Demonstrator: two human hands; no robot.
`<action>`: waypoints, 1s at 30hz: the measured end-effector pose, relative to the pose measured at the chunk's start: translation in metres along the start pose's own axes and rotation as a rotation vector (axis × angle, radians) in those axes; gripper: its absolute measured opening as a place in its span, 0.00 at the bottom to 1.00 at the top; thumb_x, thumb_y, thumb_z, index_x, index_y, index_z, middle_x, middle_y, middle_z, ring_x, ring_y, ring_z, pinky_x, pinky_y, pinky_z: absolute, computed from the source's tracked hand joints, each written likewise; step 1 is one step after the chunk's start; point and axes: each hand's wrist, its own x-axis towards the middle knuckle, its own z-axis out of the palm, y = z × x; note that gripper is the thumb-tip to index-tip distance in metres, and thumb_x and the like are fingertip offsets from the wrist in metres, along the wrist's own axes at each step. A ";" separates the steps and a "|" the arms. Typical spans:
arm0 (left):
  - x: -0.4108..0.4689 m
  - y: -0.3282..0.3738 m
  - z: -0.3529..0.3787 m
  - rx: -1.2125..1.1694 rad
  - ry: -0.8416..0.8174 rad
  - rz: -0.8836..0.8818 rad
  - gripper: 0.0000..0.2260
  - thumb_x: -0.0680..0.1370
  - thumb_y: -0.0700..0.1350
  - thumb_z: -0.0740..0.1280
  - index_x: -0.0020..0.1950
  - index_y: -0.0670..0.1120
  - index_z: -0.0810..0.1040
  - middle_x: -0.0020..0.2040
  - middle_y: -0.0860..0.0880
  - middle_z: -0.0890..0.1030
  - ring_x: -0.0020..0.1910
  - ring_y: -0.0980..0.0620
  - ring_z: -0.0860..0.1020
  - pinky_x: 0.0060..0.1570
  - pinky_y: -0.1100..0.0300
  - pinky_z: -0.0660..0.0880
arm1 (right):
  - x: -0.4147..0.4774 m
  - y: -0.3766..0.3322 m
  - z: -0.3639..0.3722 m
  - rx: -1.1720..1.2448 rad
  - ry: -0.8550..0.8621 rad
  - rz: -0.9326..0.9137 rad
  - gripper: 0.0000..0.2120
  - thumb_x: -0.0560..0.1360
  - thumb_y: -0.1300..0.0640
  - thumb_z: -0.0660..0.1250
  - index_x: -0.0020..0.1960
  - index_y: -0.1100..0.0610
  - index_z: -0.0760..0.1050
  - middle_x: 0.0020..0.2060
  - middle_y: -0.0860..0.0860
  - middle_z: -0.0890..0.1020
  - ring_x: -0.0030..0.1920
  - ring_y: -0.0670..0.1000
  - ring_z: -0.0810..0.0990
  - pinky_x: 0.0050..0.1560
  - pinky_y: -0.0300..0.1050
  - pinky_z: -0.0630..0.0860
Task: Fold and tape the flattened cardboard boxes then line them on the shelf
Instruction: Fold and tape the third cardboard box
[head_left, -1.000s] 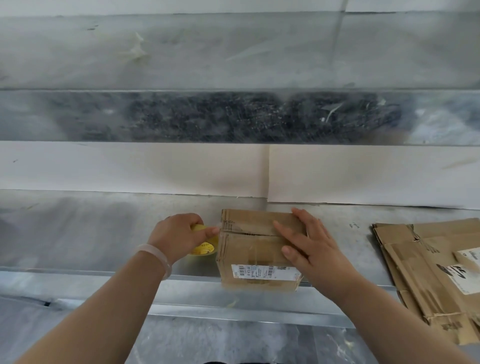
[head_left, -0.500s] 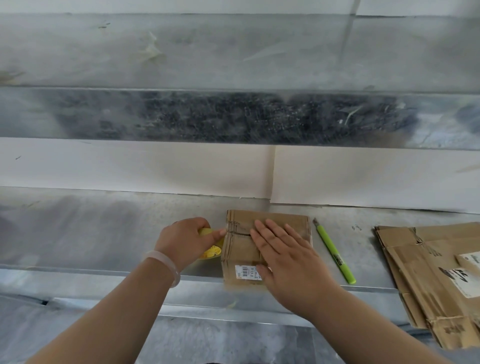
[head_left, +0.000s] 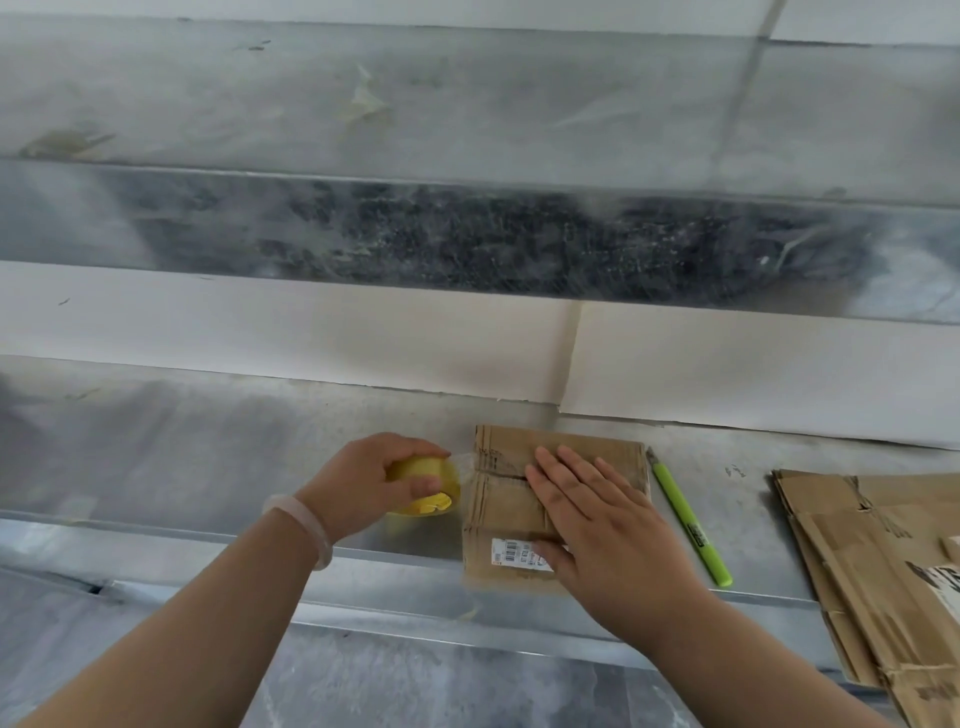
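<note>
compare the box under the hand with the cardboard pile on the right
The box is folded into shape; the cardboard pile lies flat. The right hand presses on the box; nothing touches the pile. The box is one piece; the pile is several stacked sheets. Both are brown, labelled cardboard on the metal shelf.

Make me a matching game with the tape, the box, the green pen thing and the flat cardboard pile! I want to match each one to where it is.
Things
1. tape roll
2. folded box
3. green pen-like tool
4. flat cardboard pile

Places
A. at the far right, past the green tool
B. under the flat right hand
C. gripped in the left hand
D. lying just right of the box

Pairs: 1-C, 2-B, 3-D, 4-A
</note>
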 end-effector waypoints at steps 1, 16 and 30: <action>0.003 0.001 -0.003 0.071 -0.011 0.020 0.11 0.74 0.52 0.71 0.54 0.65 0.77 0.50 0.61 0.77 0.49 0.57 0.76 0.48 0.69 0.72 | 0.000 0.000 0.000 -0.003 0.002 -0.003 0.30 0.76 0.40 0.55 0.73 0.55 0.69 0.73 0.50 0.70 0.72 0.50 0.69 0.71 0.49 0.58; 0.020 -0.003 -0.007 0.314 -0.150 0.035 0.17 0.74 0.57 0.70 0.62 0.61 0.74 0.52 0.59 0.75 0.50 0.58 0.73 0.55 0.62 0.70 | -0.001 0.002 0.002 -0.021 0.021 -0.026 0.30 0.77 0.41 0.54 0.73 0.56 0.69 0.73 0.51 0.68 0.73 0.51 0.68 0.70 0.51 0.59; 0.010 -0.001 -0.015 0.642 -0.060 0.146 0.26 0.69 0.70 0.58 0.59 0.56 0.75 0.52 0.57 0.78 0.50 0.53 0.76 0.54 0.58 0.72 | -0.001 0.004 0.006 0.003 0.036 -0.058 0.29 0.78 0.42 0.53 0.73 0.58 0.69 0.73 0.53 0.70 0.72 0.53 0.69 0.69 0.53 0.60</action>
